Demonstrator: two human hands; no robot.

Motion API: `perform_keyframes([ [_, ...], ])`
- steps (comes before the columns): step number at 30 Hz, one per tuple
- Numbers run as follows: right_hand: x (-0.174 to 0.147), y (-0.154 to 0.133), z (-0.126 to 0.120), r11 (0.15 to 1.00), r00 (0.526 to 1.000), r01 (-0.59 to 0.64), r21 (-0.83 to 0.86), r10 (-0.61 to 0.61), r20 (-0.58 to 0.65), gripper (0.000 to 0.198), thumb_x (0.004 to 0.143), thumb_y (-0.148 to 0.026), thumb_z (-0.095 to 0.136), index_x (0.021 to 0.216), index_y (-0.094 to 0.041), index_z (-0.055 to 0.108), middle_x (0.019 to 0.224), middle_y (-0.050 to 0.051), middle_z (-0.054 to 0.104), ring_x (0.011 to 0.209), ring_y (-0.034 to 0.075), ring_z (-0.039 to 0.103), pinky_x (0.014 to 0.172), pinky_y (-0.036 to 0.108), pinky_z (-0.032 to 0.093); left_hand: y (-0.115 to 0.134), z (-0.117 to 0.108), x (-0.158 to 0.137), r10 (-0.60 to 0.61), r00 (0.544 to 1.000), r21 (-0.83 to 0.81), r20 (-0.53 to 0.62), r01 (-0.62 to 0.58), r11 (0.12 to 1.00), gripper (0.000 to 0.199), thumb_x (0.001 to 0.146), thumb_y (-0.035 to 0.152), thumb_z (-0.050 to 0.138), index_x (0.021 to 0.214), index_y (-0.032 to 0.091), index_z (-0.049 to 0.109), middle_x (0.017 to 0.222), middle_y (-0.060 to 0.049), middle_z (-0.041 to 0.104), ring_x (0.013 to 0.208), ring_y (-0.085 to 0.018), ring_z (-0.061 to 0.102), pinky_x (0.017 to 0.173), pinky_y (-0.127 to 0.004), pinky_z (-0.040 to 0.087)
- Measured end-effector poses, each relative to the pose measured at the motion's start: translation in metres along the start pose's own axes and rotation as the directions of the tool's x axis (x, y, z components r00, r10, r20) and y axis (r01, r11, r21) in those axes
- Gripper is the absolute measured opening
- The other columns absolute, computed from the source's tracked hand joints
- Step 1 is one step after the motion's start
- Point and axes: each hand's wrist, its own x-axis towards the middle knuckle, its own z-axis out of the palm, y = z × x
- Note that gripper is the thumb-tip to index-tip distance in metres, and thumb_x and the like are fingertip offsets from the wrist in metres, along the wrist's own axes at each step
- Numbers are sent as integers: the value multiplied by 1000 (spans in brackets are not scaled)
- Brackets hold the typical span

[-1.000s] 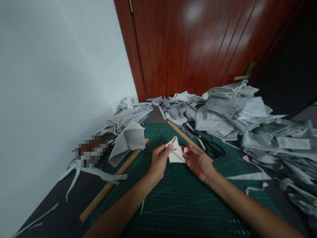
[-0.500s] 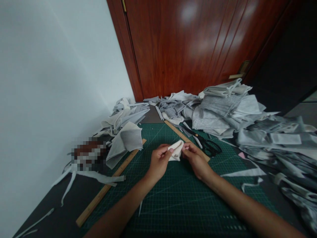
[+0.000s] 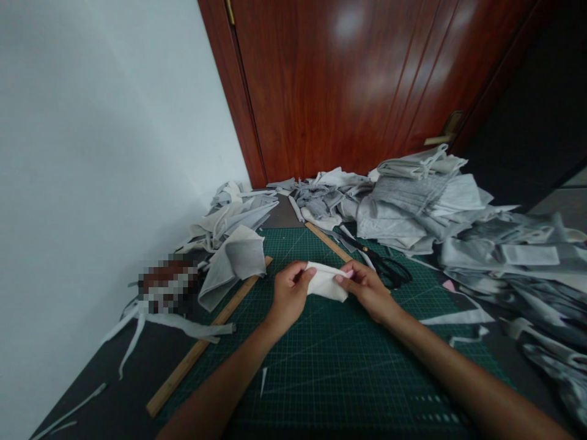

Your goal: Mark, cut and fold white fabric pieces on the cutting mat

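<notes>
A small cream piece of fabric (image 3: pixel 327 283), folded along its top, is stretched between my two hands above the green cutting mat (image 3: pixel 330 366). My left hand (image 3: pixel 292 290) pinches its left end between thumb and fingers. The right end is pinched by my right hand (image 3: pixel 364 286), where a bit of pink shows at the fingertips. Black scissors (image 3: pixel 389 269) lie just beyond my right hand, partly over a wooden ruler (image 3: pixel 328 239) that my right hand partly covers.
A second wooden ruler (image 3: pixel 206 342) lies along the mat's left side. Grey and white cloth pieces (image 3: pixel 233 256) are heaped at the left, with larger fabric stacks (image 3: pixel 408 208) at the back right. White strips (image 3: pixel 458 318) lie on the right. Behind stands a reddish wooden door (image 3: pixel 330 91).
The fabric was bunched and folded open between my fingers; now it is pulled out flatter and wider. My hands have moved slightly apart, and pink shows by the right fingertips.
</notes>
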Motion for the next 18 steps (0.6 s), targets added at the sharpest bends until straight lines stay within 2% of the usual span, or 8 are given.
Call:
perform_keyframes([
  [3,1,-4,-2,980,986,-156,122,148,74,43,64,-48,91,72,-21,58,61,-8,52,53,9,44,49,22,33,-7,-2,3,-44,999,21,-3,44,999,32,90,43,58,82,15,70,67,0,60,60,-13,50,53,-22,37],
  [6,3,-6,-3,930,958,-286,231,270,102,50,57,-44,96,74,-22,55,61,-10,46,46,6,36,38,19,22,-14,0,5,-22,1000,34,-18,23,999,35,92,46,55,81,15,68,68,1,59,62,-13,51,54,-22,37],
  [10,5,-4,-4,904,946,-322,282,303,110,54,55,-45,96,73,-23,50,63,-11,43,44,5,28,36,19,10,-18,3,4,-9,1000,37,0,9,999,38,95,47,52,78,15,66,67,1,58,61,-13,51,53,-22,38],
  [12,4,-5,-6,950,975,-220,222,207,81,50,61,-48,92,73,-23,50,62,-10,43,46,6,30,38,20,15,-17,0,5,26,999,84,19,-28,996,35,96,43,52,82,16,68,67,0,59,61,-14,52,54,-23,40],
  [14,2,-8,-10,1000,992,-3,6,3,122,40,71,-46,87,73,-23,55,65,-8,47,54,9,40,45,22,28,-15,-7,8,125,990,167,67,-135,977,27,95,37,55,85,16,70,74,-1,64,68,-15,58,62,-25,46],
  [15,0,-10,-12,982,975,121,-145,-91,201,33,75,-43,84,74,-22,59,69,-6,51,60,11,45,51,23,35,-13,-13,10,197,973,210,117,-218,953,22,93,33,59,84,17,70,80,-3,66,75,-17,61,71,-28,50],
  [16,-1,-12,-15,932,941,227,-283,-136,310,28,78,-41,83,77,-21,62,74,-4,55,66,13,50,58,25,38,-11,-20,13,271,940,230,206,-315,921,14,90,28,63,85,17,72,95,-6,70,91,-20,64,85,-33,52],
  [18,-5,-15,-19,821,851,346,-454,-71,521,25,79,-39,83,83,-20,67,81,-1,59,73,15,55,64,26,41,-9,-36,18,288,837,281,465,-448,849,9,86,18,68,91,21,75,134,-8,63,128,-27,54,108,-45,44],
])
